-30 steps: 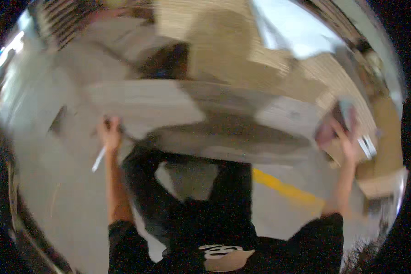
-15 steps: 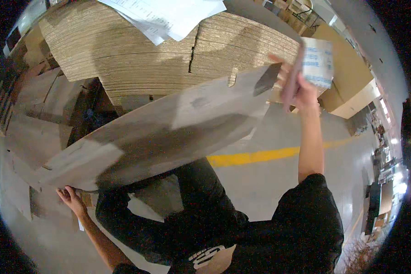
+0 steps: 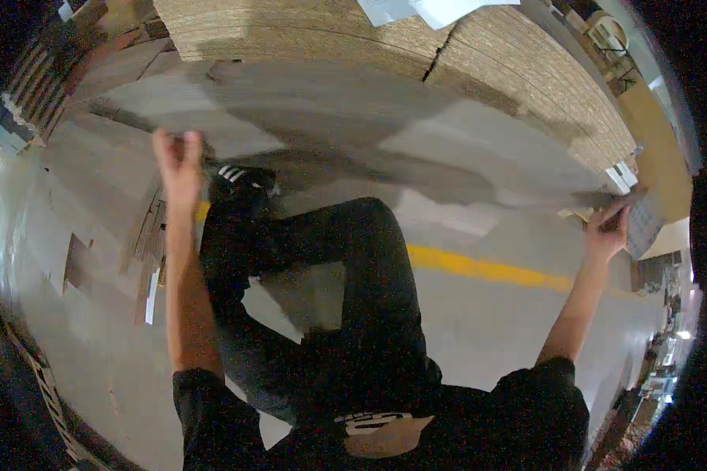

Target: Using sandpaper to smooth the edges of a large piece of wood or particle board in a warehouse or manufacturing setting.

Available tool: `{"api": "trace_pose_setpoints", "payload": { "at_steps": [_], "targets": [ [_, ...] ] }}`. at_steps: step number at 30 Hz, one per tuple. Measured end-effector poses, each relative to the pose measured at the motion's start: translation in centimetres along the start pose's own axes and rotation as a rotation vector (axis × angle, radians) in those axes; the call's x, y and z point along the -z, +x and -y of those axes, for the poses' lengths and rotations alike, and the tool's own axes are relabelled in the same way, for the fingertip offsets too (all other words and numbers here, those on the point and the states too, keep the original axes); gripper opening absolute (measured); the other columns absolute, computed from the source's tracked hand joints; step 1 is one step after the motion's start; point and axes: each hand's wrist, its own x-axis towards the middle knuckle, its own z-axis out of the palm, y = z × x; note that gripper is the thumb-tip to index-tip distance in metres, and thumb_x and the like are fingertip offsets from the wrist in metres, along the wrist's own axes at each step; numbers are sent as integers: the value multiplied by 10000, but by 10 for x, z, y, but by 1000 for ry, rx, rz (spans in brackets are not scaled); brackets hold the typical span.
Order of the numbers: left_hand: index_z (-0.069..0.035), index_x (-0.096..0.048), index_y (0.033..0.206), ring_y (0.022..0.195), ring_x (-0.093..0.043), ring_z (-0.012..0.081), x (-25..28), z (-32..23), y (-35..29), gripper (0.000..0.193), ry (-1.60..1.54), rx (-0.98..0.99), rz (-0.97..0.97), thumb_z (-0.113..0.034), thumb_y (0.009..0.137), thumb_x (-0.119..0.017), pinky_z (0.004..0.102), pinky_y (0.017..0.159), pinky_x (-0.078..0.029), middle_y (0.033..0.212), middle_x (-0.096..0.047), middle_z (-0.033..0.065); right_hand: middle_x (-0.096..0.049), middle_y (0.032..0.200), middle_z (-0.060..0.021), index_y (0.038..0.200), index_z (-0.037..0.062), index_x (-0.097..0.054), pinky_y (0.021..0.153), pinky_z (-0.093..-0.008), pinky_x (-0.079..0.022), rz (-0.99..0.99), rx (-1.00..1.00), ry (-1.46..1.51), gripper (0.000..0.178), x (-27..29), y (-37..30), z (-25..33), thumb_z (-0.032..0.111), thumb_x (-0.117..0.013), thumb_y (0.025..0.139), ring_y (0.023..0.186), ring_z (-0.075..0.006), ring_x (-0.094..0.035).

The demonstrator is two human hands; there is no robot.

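Observation:
A long grey-brown cardboard sheet (image 3: 330, 118) stretches across in front of me, blurred by motion and crossed by shadows. My left hand (image 3: 179, 169) is raised at its left part, thumb and finger closed at the near edge, smeared by movement. At the far right, my right hand (image 3: 607, 229) has its fingers bent around the sheet's right end. Just beyond those fingers is a pale piece with printing (image 3: 646, 225); whether it belongs to the sheet cannot be made out.
A tall stack of cardboard sheets (image 3: 526, 71) stands ahead, with white papers (image 3: 456, 9) on top. A large brown carton (image 3: 664, 133) is at the right. My bent legs (image 3: 314, 251) are below the sheet, and a yellow line (image 3: 487, 267) crosses the floor.
The sheet has swung from a slant to lying more across my view. My left hand has risen and gone right; my right hand has moved right and lower.

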Motion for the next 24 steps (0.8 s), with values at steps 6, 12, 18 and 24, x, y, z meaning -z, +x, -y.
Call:
{"api": "trace_pose_setpoints", "payload": {
  "at_steps": [6,12,18,24],
  "targets": [
    [-35,-422,1358,1198,-497,200,-68,150,-17,375,-185,-67,260,-81,1026,-590,337,1039,-405,1272,-538,99,-688,1249,-74,1358,58,-618,928,-302,-566,-306,97,-116,376,98,-26,-78,255,-569,1041,1117,-203,-646],
    [-10,-392,1381,1187,-525,214,-139,190,-80,396,-62,195,189,-65,1031,-570,343,1017,-425,1278,-550,124,-676,1194,-61,1376,61,-608,799,-305,-526,-550,-18,-364,426,120,-47,-137,325,-578,1044,999,-189,-630],
    [2,-259,1551,1267,-537,307,-151,254,-81,649,118,36,145,-90,1011,-606,369,1091,-409,1394,-536,203,-662,1209,-47,1338,66,-623,888,-375,-505,-347,-142,-396,441,163,-44,-178,376,-618,1025,1024,-198,-619],
    [-24,-137,1617,1487,-279,442,-165,253,-82,868,572,-71,235,-101,947,-682,474,1213,-278,1604,-290,284,-627,1311,-87,1366,34,-567,1078,-417,-430,-431,-279,-524,480,204,-34,-215,376,-618,1033,1231,-252,-576]
  ]
}}
